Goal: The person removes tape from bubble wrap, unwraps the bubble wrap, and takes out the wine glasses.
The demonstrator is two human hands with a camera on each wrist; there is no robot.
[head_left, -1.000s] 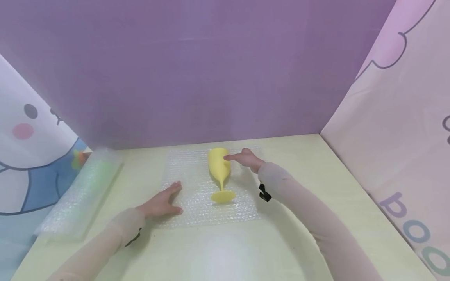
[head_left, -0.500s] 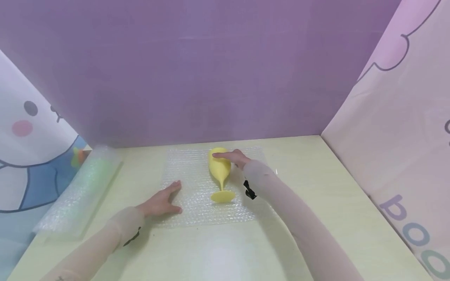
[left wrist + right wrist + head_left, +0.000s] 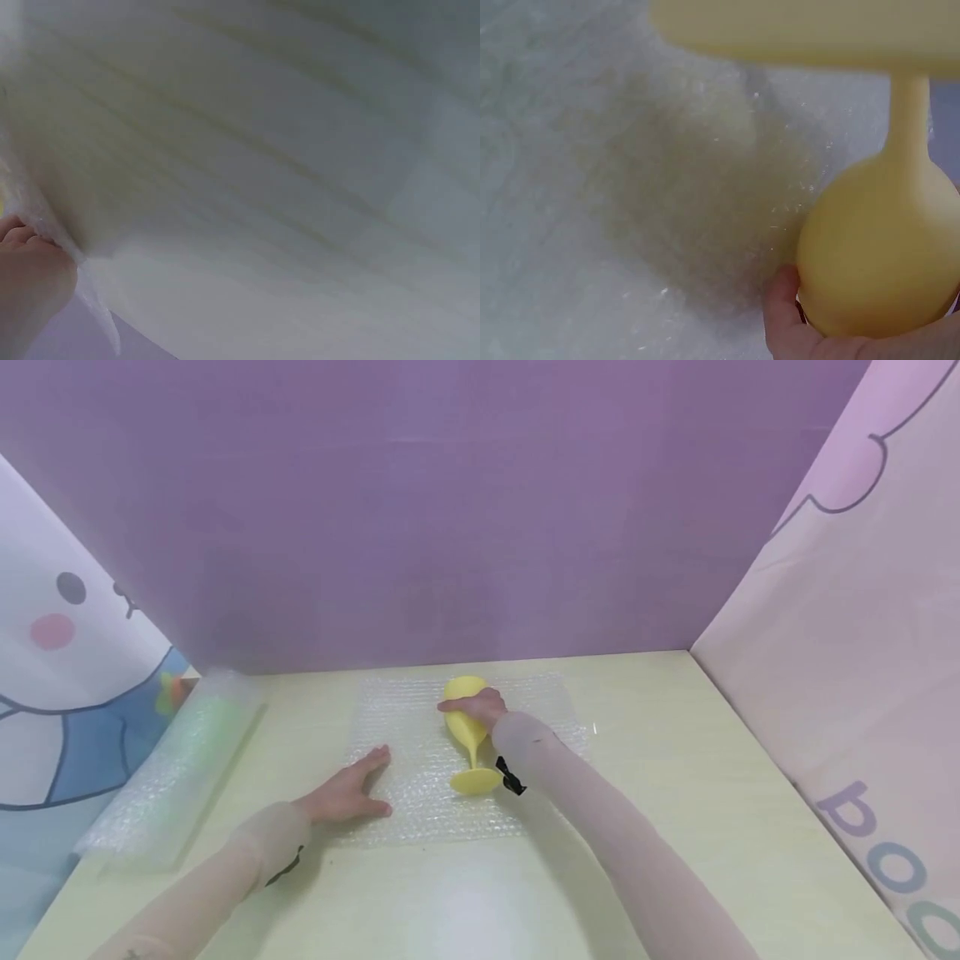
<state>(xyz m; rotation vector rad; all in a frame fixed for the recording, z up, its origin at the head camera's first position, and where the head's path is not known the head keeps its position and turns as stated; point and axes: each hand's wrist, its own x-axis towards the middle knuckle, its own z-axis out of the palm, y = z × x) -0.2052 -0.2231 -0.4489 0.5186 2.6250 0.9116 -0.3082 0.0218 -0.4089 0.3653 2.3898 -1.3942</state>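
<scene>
A yellow goblet (image 3: 467, 727) lies on its side on a sheet of bubble wrap (image 3: 420, 814), its bowl toward the back and its round foot toward me. My right hand (image 3: 480, 705) reaches across the bowl and grips it. In the right wrist view the goblet (image 3: 881, 240) has the thumb (image 3: 781, 300) against one side of its bowl and the rest of the hand behind it. My left hand (image 3: 347, 793) rests at the left edge of the bubble wrap, fingers and thumb spread. The left wrist view shows that hand (image 3: 34, 274) beside the wrap's edge.
A bubble-wrapped bundle (image 3: 176, 777) with something greenish inside lies at the left of the table (image 3: 675, 793). A purple panel (image 3: 465, 527) stands along the back edge. Printed cloth panels (image 3: 855, 635) flank both sides.
My right hand has moved left from the goblet's right side, over its bowl, and has taken hold of it. The goblet and my left hand have stayed in place.
</scene>
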